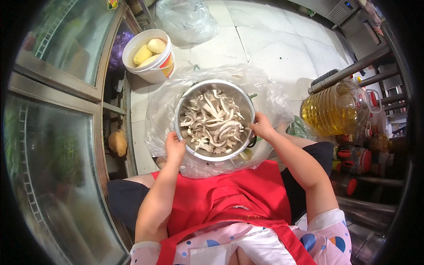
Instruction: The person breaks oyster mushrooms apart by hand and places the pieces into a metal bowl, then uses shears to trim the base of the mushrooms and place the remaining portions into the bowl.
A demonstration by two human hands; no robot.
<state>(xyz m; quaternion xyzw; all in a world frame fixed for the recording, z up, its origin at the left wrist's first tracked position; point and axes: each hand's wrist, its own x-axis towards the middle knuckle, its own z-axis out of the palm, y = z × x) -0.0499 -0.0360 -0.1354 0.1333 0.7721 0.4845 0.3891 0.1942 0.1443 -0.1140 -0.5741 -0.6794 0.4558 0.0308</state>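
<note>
Both hands grip the rim of a round stainless steel bowl (214,158) in front of me. My left hand (175,145) holds its left side, and my right hand (262,126) has the right side. Torn strips of pale mushroom (215,122) fill the middle of the bowl. Under and around it spreads a clear plastic bag (275,89), opened wide. Bits of green vegetable show past the bowl's edge, mostly hidden by it. A red apron (228,192) covers my lap just below the bowl.
A white bucket (150,75) with peeled potatoes (143,55) stands at upper left, near another plastic bag (187,21). Glass-doored cabinets (53,149) line the left. On the right, a large jug of yellow oil (331,109) sits by a metal rack (351,71).
</note>
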